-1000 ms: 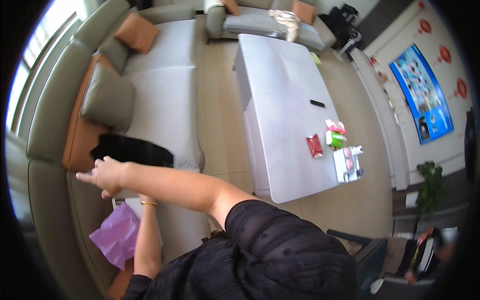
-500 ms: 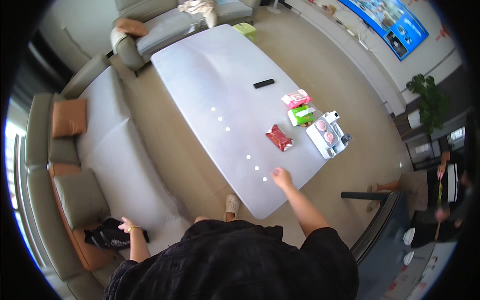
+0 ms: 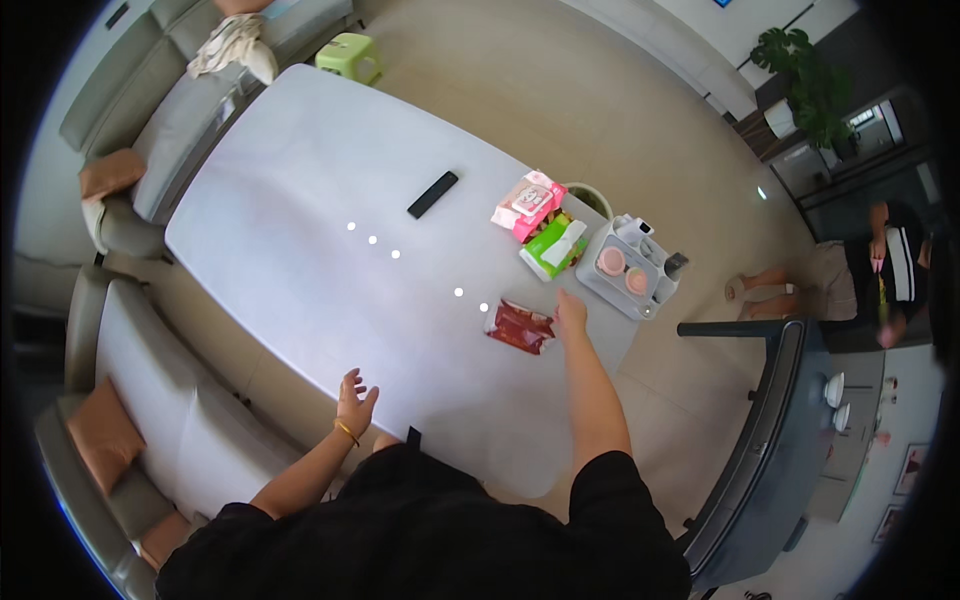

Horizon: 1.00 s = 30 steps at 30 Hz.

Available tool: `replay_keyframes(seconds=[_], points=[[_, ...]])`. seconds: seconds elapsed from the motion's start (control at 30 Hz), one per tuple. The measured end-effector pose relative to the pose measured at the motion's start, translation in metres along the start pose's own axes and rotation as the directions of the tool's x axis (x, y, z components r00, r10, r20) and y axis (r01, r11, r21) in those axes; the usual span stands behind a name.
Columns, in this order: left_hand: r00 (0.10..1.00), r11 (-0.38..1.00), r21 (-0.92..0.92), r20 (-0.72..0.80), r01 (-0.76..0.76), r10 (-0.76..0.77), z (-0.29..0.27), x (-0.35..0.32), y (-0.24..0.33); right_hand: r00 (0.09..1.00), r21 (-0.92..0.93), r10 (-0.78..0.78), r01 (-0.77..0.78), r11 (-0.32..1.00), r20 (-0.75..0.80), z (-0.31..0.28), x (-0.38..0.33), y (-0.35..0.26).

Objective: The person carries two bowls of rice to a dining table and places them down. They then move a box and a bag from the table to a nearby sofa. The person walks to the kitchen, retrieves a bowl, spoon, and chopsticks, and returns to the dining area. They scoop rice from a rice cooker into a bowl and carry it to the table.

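My right hand (image 3: 570, 312) is beside the torn-looking end of a red snack bag (image 3: 521, 328) lying on the white table (image 3: 300, 300). Its fingers look curled together, and whatever they may hold is hidden; whether they touch the bag I cannot tell. My left hand (image 3: 356, 403) hangs over the table's near left edge, fingers apart and holding nothing, a gold bracelet on its wrist. Just beyond the right hand stand a green tissue pack (image 3: 553, 249), a pink-and-white wipes pack (image 3: 528, 205) and a grey-white organizer (image 3: 627, 268) with two pink round items.
A black remote (image 3: 433, 195) lies mid-table. Grey sofas (image 3: 190, 365) line the left, and a green stool (image 3: 349, 57) stands past the far end. To the right are a dark cabinet-like piece (image 3: 770, 450) and another person (image 3: 850, 275). White spots dot the tabletop.
My left hand has let go of the black cloth item on the sofa, now out of view, and come to the table. My right hand is now beside the snack bag. My view has turned.
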<state>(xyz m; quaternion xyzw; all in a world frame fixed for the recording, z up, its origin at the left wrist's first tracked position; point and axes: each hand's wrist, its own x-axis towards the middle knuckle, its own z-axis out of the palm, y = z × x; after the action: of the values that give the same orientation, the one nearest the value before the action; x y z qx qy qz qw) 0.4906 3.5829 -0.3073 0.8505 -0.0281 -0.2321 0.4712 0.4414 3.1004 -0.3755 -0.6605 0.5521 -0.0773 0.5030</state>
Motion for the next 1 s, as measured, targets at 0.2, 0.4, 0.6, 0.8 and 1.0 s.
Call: replay_keyframes(seconds=[0.2, 0.4, 0.6, 0.8, 1.0], points=[[0.952, 0.971, 0.072, 0.227, -0.226, 0.204, 0.011, 0.08, 0.042, 0.954, 0.504, 0.29, -0.213, 0.837, -0.078, 0.053, 0.044, -0.033], [0.928, 0.972, -0.224, 0.345, -0.063, 0.14, 0.087, 0.151, 0.105, 0.923, 0.716, 0.048, -0.329, 0.615, 0.383, 0.052, -0.052, -0.059], [0.671, 0.792, -0.308, 0.723, 0.527, -0.165, 0.126, 0.182, 0.153, 0.792, 0.178, 0.158, -0.318, 0.931, 0.589, 0.04, -0.066, -0.062], [0.839, 0.851, -0.409, 0.54, 0.33, -0.065, 0.102, 0.15, 0.104, 0.824, 0.384, 0.322, -0.14, 0.913, -0.466, 0.066, 0.087, -0.041], [0.879, 0.86, -0.386, 0.457, 0.334, -0.137, 0.066, 0.106, 0.081, 0.806, 0.451, 0.423, -0.222, 0.864, -0.413, 0.073, 0.105, -0.053]])
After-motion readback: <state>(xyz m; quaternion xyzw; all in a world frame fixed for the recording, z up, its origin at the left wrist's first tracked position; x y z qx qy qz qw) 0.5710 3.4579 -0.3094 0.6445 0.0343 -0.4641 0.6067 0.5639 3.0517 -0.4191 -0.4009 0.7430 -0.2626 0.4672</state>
